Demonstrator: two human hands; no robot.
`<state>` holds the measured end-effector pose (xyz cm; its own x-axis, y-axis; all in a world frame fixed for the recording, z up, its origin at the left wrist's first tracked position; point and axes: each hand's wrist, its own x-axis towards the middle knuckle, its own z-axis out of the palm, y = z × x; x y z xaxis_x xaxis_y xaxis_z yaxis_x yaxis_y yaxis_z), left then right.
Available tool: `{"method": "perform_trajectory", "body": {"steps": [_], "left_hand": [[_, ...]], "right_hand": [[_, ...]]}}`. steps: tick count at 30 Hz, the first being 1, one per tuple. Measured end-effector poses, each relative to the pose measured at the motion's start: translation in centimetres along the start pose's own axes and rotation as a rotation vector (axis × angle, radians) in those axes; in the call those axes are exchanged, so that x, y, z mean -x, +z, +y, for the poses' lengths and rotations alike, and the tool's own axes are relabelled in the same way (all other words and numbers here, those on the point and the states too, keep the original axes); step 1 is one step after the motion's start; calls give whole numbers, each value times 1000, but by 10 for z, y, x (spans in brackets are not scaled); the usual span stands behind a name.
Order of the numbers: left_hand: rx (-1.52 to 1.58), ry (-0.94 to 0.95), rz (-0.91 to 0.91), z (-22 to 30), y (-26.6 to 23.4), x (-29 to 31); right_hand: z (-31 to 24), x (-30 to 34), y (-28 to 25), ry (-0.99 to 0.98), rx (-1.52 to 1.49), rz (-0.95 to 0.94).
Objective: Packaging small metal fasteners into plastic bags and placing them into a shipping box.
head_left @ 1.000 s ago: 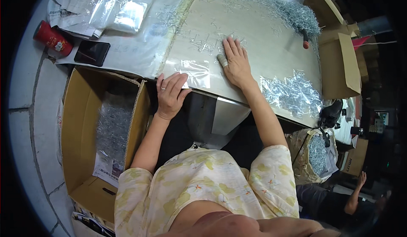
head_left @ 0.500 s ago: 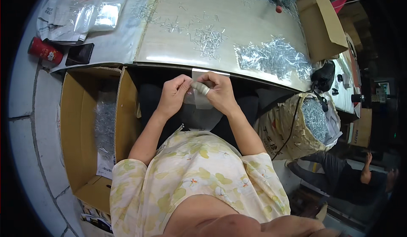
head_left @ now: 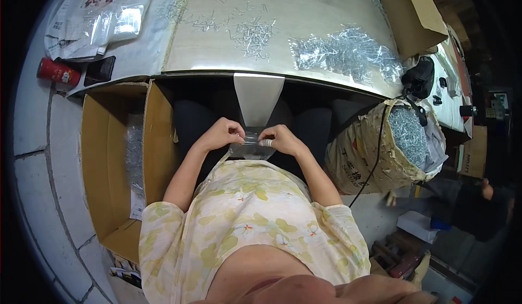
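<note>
Pinching a clear plastic bag point(head_left: 251, 147) between left hand point(head_left: 222, 133) and right hand point(head_left: 281, 138).

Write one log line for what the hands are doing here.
left hand + right hand | pinching small clear plastic bag | at lap, below table edge

Pale worktable point(head_left: 304, 10) over grey tiled floor point(head_left: 38, 141), cardboard boxes point(head_left: 109, 168) alongside

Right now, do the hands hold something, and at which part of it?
Yes. The left hand and the right hand together hold a small clear plastic bag, each pinching its top edge; the bag hangs below the fingers.
</note>
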<state>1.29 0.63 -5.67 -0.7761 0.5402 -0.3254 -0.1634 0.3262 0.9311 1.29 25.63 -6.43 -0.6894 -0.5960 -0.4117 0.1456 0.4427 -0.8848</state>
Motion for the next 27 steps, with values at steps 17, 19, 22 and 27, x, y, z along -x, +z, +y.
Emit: {"method": "perform_trajectory", "body": {"steps": [17, 19, 22, 27], "left_hand": [[490, 118, 485, -28, 11, -39], [642, 150, 511, -49, 27, -49], [1158, 57, 270, -29, 53, -42], [1317, -36, 191, -59, 37, -49]], "right_hand": [[-148, -137, -101, -351, 577, 943], [-150, -165, -101, -368, 920, 795], [-131, -163, -79, -411, 948, 728], [-127, -91, -47, -399, 886, 776]]}}
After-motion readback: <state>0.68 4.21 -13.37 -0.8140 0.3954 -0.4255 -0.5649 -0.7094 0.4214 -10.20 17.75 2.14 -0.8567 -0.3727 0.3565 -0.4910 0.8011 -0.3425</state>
